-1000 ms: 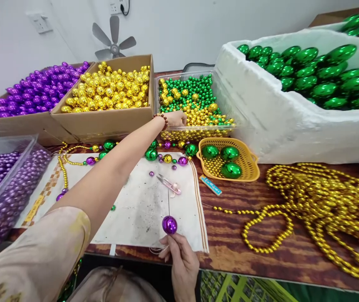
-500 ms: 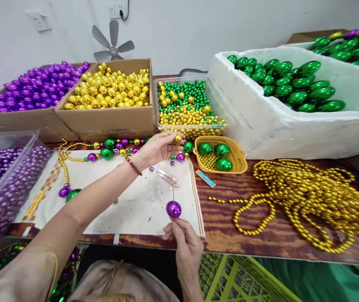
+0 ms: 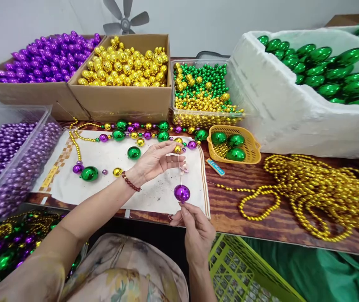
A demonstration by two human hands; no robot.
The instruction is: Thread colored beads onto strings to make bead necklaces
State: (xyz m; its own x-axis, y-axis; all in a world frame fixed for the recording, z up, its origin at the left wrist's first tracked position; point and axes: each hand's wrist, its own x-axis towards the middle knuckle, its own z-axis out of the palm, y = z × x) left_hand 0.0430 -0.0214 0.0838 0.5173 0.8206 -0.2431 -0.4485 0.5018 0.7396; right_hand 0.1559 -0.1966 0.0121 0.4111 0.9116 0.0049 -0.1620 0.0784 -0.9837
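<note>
My right hand pinches the base of a thin needle that points up, with a shiny purple ball threaded on it just above my fingers. My left hand holds a small gold bead in its fingertips right at the needle's tip. Both hands are over a white cloth on the wooden table. A partly strung necklace of green, purple and gold balls lies along the cloth's far edge.
Cardboard boxes of purple balls and gold balls stand at the back. A clear tub of green and gold beads, a yellow basket, a white foam box of green ovals and gold bead strands lie right.
My left hand came back from the clear tub with a gold bead and now holds it at the needle's tip. My right hand stayed with the needle and purple ball.
</note>
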